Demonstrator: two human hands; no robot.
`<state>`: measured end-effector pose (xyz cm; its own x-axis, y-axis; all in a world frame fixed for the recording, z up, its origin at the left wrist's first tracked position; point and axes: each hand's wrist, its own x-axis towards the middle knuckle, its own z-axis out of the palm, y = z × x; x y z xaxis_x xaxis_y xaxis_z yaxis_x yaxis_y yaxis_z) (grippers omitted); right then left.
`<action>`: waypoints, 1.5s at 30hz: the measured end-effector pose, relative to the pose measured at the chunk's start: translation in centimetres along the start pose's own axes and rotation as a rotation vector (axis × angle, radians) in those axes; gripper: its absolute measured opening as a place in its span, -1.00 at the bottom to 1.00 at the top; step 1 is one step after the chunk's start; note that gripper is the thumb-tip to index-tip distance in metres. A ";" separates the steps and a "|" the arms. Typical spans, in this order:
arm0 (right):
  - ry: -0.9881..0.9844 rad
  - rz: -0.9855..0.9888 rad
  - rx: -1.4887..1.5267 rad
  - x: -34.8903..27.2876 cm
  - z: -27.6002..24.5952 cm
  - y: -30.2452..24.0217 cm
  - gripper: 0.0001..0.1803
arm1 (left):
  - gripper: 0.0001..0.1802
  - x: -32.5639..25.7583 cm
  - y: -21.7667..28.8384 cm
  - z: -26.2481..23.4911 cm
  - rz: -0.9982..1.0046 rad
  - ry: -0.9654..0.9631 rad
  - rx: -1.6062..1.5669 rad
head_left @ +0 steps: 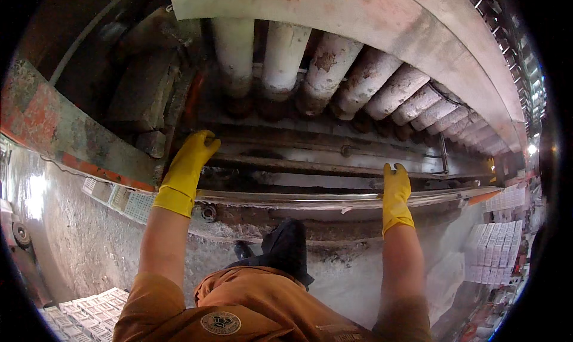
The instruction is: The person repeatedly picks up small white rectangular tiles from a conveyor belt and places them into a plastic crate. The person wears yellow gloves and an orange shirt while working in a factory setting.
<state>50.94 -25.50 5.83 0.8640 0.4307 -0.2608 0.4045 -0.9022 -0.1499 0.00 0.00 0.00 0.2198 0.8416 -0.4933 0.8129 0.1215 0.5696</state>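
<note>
The yellow-gloved left hand [196, 152] reaches forward past the shiny metal rail [298, 200] along the machine's front edge, beside the left end of a long dark bar [286, 164]. Its fingers are bent, with a small gap at the thumb; I cannot tell whether it grips anything. The right hand [396, 190], also gloved, is well apart, over the rail's right part, fingertips curled above the bar; its hold cannot be told either. The bar lies just behind the rail, in front of a row of thick, pale cylinders [282, 61]. White slatted pieces [494, 252] are stacked at right.
</note>
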 end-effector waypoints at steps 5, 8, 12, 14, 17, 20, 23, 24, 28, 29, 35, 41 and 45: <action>0.024 -0.022 -0.019 -0.2 1.1 1.1 -0.32 | -0.49 -0.3 -0.7 0.4 0.013 0.007 -0.029; 0.048 -0.080 -0.103 -0.5 0.8 0.6 -0.32 | -0.50 -0.2 -1.8 0.9 0.026 0.034 0.005; 0.053 -0.054 -0.150 -0.4 1.0 1.1 -0.31 | -0.50 -0.4 -1.2 1.0 0.042 0.028 0.000; 0.051 -0.056 -0.160 -0.7 0.9 0.9 -0.31 | -0.50 -0.1 -1.9 1.3 0.041 0.030 0.032; 0.030 -0.038 -0.117 -0.7 0.6 0.8 -0.31 | -0.49 0.1 -1.9 1.5 0.029 0.004 0.021; 0.022 0.023 -0.044 0.0 1.1 1.8 -0.31 | -0.49 -0.2 -0.6 1.5 0.035 0.012 0.061; -0.001 0.027 -0.044 0.2 0.6 1.4 -0.33 | -0.49 -0.5 -0.4 1.8 0.049 0.035 0.017; 0.014 0.002 -0.064 0.3 0.6 1.5 -0.33 | -0.49 -0.4 -0.4 2.0 0.048 0.033 0.015; 0.040 -0.046 -0.083 0.5 0.5 1.7 -0.34 | -0.49 -0.2 -0.1 2.5 0.040 0.003 0.019; 0.039 -0.045 -0.071 0.5 0.4 1.7 -0.34 | -0.49 -0.3 0.1 2.4 0.038 -0.010 0.023; 0.019 -0.022 -0.053 1.7 0.5 2.9 -0.29 | -0.49 -0.2 0.8 3.2 0.068 0.003 0.041; 0.016 -0.017 -0.024 1.2 -0.5 2.3 -0.31 | -0.50 0.0 1.1 3.8 0.024 0.013 0.050; 0.054 -0.045 -0.064 1.3 0.1 2.8 -0.32 | -0.51 -0.5 1.6 3.4 0.062 0.060 0.087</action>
<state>53.24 -27.49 5.00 0.8585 0.4707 -0.2034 0.4604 -0.8822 -0.0986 3.01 -2.06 -1.11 0.2407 0.8762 -0.4175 0.8433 0.0242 0.5369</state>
